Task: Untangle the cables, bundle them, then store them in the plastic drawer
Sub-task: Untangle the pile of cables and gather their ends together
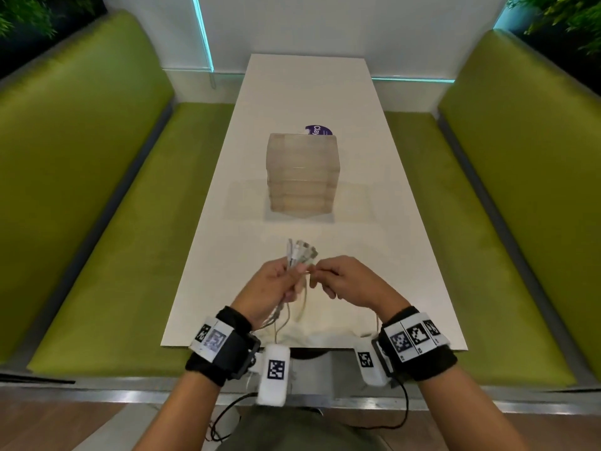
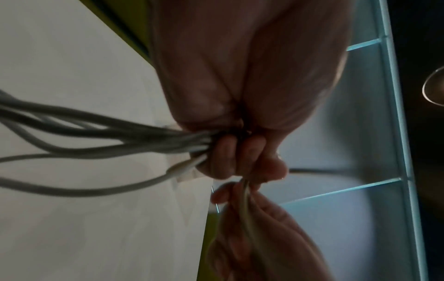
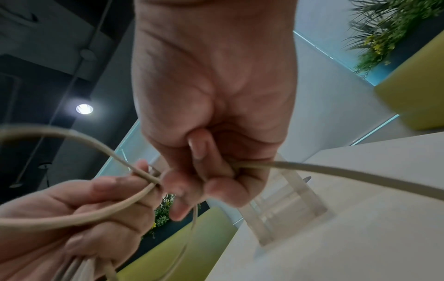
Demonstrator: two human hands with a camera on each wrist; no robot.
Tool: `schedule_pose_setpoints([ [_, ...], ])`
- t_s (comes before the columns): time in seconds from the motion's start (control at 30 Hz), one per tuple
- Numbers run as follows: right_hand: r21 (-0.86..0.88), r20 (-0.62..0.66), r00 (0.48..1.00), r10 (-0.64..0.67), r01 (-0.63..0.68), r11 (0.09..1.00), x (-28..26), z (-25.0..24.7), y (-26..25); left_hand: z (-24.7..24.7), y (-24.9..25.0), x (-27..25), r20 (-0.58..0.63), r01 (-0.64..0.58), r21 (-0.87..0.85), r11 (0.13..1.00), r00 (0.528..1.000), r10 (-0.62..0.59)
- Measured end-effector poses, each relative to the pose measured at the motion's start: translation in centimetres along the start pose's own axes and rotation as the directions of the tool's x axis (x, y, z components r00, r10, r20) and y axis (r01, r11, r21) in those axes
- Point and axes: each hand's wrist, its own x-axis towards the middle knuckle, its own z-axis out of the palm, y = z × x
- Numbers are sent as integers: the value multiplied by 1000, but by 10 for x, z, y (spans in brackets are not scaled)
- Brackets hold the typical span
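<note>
The cables [image 1: 297, 265] are off the table [image 1: 374, 222], gathered in the left hand [image 1: 270, 284], whose fingers are curled round the whole bunch just behind the plugs. The plugs fan out of the fist toward 12 o'clock, and the loose lengths trail back toward 6 o'clock, over the near table edge and down toward the lap. The bundle's long axis therefore runs roughly 12 to 6 in the head view, pointing straight at the plastic drawer [image 1: 302, 177]. That drawer unit stands at 12 o'clock from both hands, well apart from them, on the table's centre line. The right hand [image 1: 344, 281] sits just beside the left at its 3 o'clock and pinches a single strand [image 3: 336, 169] between thumb and fingers; in the right wrist view this strand runs from the pinch out to 3 o'clock, while a loop [image 3: 72, 136] arcs back over the left hand's fingers [image 3: 115, 188]. Both hands are about equally near the drawer, but the left carries the load, so I judge the right is the one free to draw the strand along and lay it with the rest. The cables look thin, round, pale grey to beige, limp and smooth, several of one kind; their count is hard to tell. The drawer is a translucent, whitish stack of shallow tiers, and appears closed.
</note>
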Motion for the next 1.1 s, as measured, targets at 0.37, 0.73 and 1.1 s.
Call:
schedule_pose_setpoints([
  [0.37,171,-141,985,102,-77,982,-1,4,-11,-3,-6,-6,23,-3,-121,993,1000,6],
  [0.73,440,101,993,65,-103,892,4,5,-18,-2,-10,-6,-4,-80,-147,986,997,80],
  [1.1,527,184,983,-11,-89,845,5,14,-1,-13,1,-9,42,-77,-154,985,996,84],
])
